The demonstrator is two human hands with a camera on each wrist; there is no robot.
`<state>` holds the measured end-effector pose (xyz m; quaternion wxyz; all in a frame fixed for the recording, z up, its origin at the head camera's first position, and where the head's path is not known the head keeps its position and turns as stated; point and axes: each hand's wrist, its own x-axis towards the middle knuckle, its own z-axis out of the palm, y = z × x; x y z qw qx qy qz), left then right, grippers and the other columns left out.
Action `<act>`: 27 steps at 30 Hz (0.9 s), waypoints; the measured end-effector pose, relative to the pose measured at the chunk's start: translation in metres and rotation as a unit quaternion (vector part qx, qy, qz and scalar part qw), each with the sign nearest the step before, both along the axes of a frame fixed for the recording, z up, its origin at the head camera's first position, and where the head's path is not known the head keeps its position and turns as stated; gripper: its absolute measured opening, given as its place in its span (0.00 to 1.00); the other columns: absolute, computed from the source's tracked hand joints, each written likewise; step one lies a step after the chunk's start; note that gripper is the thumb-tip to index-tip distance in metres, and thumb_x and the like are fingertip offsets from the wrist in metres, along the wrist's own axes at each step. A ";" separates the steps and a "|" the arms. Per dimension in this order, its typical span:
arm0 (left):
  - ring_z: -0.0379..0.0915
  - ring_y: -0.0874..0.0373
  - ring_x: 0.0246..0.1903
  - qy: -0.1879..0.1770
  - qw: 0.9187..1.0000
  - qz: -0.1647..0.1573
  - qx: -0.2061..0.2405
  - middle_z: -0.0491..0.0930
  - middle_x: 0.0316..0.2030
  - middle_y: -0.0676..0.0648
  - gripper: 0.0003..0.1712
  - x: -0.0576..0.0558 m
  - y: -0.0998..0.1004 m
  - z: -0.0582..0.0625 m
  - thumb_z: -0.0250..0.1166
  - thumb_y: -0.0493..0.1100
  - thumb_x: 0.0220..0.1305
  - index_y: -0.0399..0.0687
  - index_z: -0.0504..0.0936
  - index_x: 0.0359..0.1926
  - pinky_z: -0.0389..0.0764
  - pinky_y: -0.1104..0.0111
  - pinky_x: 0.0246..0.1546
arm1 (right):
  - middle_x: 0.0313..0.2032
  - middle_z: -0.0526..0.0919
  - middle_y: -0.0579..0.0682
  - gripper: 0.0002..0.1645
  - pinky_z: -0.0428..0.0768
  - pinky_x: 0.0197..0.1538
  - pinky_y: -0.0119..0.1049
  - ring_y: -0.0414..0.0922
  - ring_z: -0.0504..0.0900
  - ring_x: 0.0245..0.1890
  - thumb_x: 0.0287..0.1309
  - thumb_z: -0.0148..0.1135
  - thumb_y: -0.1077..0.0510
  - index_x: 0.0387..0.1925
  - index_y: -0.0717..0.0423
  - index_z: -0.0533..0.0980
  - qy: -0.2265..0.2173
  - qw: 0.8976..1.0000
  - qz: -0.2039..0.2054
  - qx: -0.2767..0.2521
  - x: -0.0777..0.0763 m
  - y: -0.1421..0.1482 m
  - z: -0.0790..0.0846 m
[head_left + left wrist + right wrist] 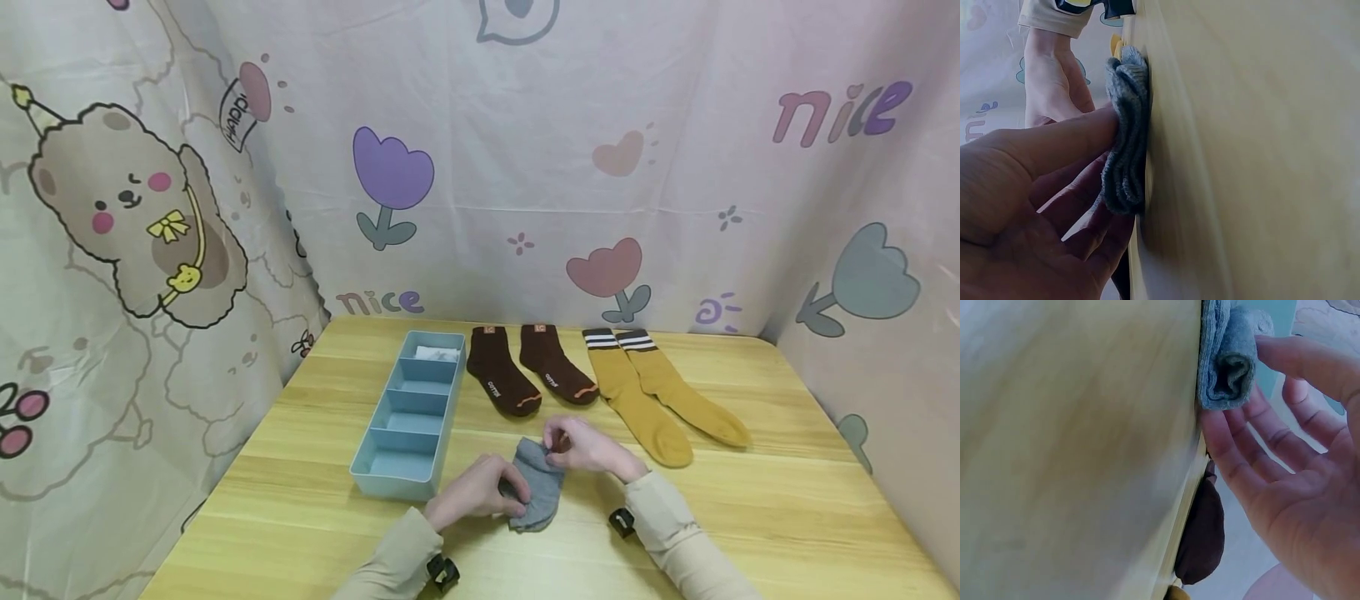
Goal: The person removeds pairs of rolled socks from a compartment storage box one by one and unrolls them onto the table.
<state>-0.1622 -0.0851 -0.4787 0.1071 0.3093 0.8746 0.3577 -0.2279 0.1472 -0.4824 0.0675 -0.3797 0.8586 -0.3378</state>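
Observation:
A pair of grey socks [542, 493], folded in layers, lies on the table between the two hands. My left hand [478, 490] grips its near left side, thumb [1079, 140] on top and fingers at the edge. At the far end, my right hand [588, 446] pinches the fold between thumb and fingers. The right wrist view shows that end of the grey socks [1232, 365] rolled over into a thick curl. In the left wrist view, the layered edge of the grey socks [1125, 144] rests against the wooden surface.
A blue-grey box [397, 464] with several compartments stands left of the hands, a white folded item [437, 354] in its far compartment. Brown socks [504, 379] lie flat behind the hands, and yellow striped socks [652, 417] to the right. A printed curtain [510, 167] surrounds the wooden table [787, 500].

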 end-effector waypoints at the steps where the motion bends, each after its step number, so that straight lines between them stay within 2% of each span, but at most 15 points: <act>1: 0.78 0.72 0.35 -0.003 1.000 0.001 0.000 0.90 0.31 0.55 0.07 0.000 0.000 0.000 0.80 0.36 0.47 0.48 0.90 0.28 0.77 0.79 0.42 | 0.29 0.82 0.46 0.11 0.79 0.38 0.27 0.34 0.77 0.31 0.47 0.70 0.68 0.31 0.55 0.77 0.011 1.000 0.006 -0.003 0.000 0.000 0.000; 6: 0.78 0.72 0.37 -0.013 1.000 0.001 -0.001 0.90 0.31 0.56 0.07 -0.001 0.001 -0.002 0.79 0.35 0.47 0.49 0.90 0.29 0.77 0.79 0.44 | 0.37 0.82 0.51 0.16 0.80 0.41 0.29 0.40 0.78 0.36 0.48 0.65 0.71 0.41 0.56 0.81 0.022 0.999 0.043 -0.013 0.000 0.000 -0.001; 11: 0.78 0.73 0.37 -0.022 1.000 -0.002 -0.002 0.90 0.32 0.56 0.07 -0.003 0.001 -0.003 0.79 0.35 0.48 0.49 0.90 0.30 0.77 0.79 0.44 | 0.41 0.81 0.53 0.16 0.81 0.40 0.29 0.41 0.77 0.37 0.50 0.63 0.72 0.41 0.58 0.84 0.019 0.998 0.064 -0.008 0.000 0.000 -0.001; 19: 0.77 0.73 0.36 -0.028 1.000 -0.005 0.005 0.90 0.32 0.55 0.07 -0.004 -0.001 -0.003 0.79 0.35 0.48 0.48 0.91 0.30 0.76 0.79 0.43 | 0.36 0.82 0.50 0.04 0.78 0.35 0.26 0.37 0.76 0.32 0.55 0.70 0.62 0.34 0.56 0.85 0.018 0.999 0.044 0.000 0.002 0.001 0.000; 23: 0.77 0.73 0.36 -0.033 0.999 -0.004 0.004 0.90 0.32 0.55 0.07 -0.005 -0.002 -0.003 0.79 0.35 0.49 0.48 0.91 0.30 0.76 0.79 0.43 | 0.32 0.81 0.47 0.08 0.75 0.33 0.24 0.34 0.74 0.30 0.51 0.76 0.58 0.31 0.55 0.83 0.016 0.999 0.027 0.005 0.002 0.000 0.001; 27: 0.77 0.72 0.36 -0.039 0.999 -0.002 0.004 0.90 0.31 0.55 0.07 -0.004 -0.002 -0.003 0.79 0.35 0.49 0.48 0.91 0.30 0.76 0.78 0.43 | 0.29 0.80 0.45 0.07 0.74 0.33 0.24 0.32 0.73 0.29 0.49 0.75 0.60 0.29 0.55 0.82 0.012 1.000 0.006 0.014 0.002 0.000 0.002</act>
